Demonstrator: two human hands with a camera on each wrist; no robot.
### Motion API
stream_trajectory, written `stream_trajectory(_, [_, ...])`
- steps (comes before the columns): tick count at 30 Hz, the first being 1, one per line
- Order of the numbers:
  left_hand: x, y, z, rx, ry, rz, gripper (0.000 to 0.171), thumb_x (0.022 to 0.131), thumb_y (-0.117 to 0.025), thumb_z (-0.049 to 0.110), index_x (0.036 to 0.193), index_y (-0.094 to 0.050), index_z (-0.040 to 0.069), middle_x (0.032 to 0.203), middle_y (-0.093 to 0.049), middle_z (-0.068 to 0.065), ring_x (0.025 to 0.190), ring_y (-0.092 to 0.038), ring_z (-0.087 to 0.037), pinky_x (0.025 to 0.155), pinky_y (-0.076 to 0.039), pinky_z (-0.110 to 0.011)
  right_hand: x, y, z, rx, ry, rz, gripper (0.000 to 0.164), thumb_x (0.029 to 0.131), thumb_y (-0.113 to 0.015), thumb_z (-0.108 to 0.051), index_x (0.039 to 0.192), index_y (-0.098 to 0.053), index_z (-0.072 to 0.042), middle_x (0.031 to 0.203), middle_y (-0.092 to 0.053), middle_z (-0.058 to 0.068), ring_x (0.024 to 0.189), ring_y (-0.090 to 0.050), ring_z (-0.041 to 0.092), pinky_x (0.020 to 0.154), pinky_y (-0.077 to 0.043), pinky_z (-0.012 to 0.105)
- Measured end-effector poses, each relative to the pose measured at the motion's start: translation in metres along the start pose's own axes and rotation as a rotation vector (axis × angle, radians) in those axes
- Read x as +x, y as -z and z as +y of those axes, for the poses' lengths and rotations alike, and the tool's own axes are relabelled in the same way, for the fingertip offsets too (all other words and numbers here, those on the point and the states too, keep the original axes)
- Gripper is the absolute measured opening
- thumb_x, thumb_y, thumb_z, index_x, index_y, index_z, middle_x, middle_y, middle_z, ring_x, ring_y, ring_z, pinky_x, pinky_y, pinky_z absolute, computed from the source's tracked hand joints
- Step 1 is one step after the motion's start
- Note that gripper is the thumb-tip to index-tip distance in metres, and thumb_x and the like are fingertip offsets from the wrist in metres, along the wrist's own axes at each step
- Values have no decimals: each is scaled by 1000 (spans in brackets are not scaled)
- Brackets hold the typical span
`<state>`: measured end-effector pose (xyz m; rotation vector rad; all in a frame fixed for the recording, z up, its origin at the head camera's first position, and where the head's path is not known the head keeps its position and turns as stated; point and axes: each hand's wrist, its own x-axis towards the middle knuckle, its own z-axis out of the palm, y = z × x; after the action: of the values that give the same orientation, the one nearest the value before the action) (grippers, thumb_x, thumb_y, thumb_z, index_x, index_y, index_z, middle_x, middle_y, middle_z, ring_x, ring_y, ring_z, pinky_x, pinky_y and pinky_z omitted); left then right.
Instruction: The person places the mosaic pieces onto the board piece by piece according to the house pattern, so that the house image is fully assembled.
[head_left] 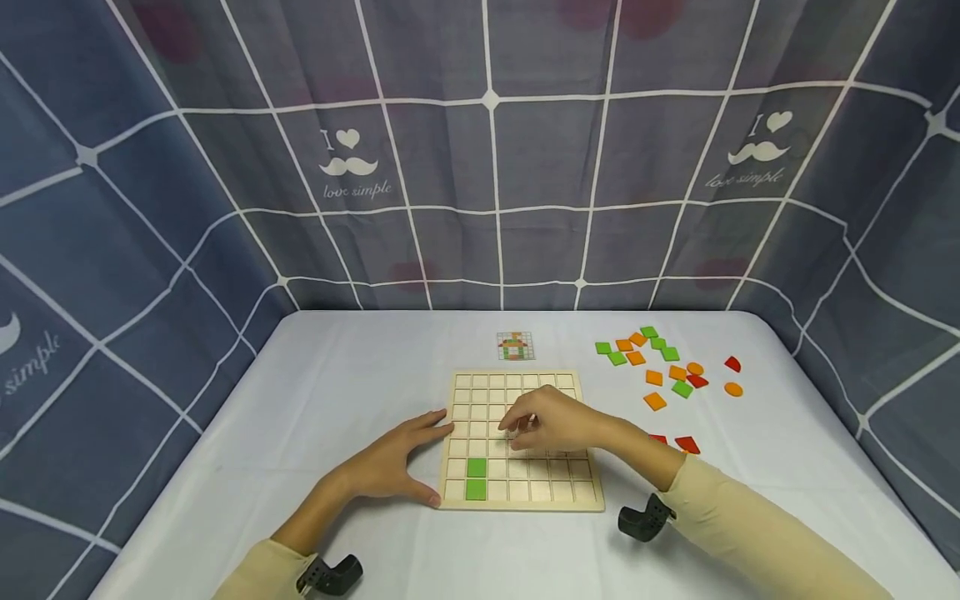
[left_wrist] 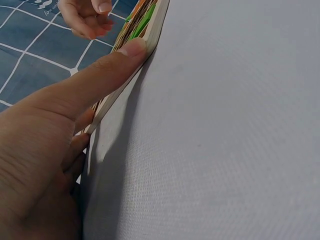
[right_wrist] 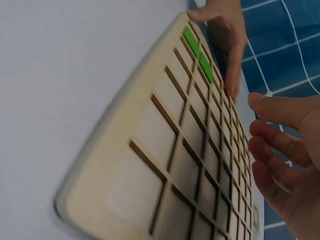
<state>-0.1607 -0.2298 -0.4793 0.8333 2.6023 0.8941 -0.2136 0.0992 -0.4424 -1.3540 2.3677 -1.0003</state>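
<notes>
A pale wooden grid board (head_left: 525, 506) lies on the white table. Two green square tiles (head_left: 476, 478) fill neighbouring cells near its lower left corner. My left hand (head_left: 390, 462) rests along the board's left side, fingers spread, with the thumb touching the edge by the corner in the left wrist view. Over the middle of the grid hovers my right hand (head_left: 558, 421), its fingers loosely bent. The right wrist view shows its thumb and fingertips apart with nothing between them. The hand covers some cells from the head camera.
A small card with a coloured pattern (head_left: 515, 346) lies behind the board. To the right are scattered loose green, orange and red pieces (head_left: 654, 377), with more red ones (head_left: 687, 445) beside my right forearm. A dark checked curtain (head_left: 540, 242) surrounds the table's back and sides.
</notes>
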Motion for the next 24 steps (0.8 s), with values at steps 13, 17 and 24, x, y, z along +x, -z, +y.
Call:
stream_trajectory(13, [1, -1, 1, -4, 5, -2, 111, 68, -91, 60, 158, -46, 13, 168, -27, -5, 153, -23, -35, 118, -25, -61, -32, 49, 15, -38, -130, 57, 23, 92, -78, -8, 114, -76, -2, 106, -74, 7, 92, -66, 12, 82, -58, 34])
stream_trajectory(17, [0, -1, 1, -8, 7, -7, 111, 69, -91, 60, 158, -45, 14, 169, -26, -4, 153, -23, -35, 118, -25, -60, -45, 62, 21, -51, -205, 85, 25, 91, -80, -11, 115, -76, -3, 106, -74, 7, 92, -66, 14, 83, -58, 37])
stream_trajectory(24, [2, -1, 1, 14, 12, -12, 111, 69, -90, 61, 159, -44, 15, 169, -25, -3, 153, -22, -33, 119, -25, -58, -73, 85, 38, -71, -308, 152, 29, 90, -81, -12, 117, -75, -2, 107, -73, 7, 94, -67, 17, 86, -58, 39])
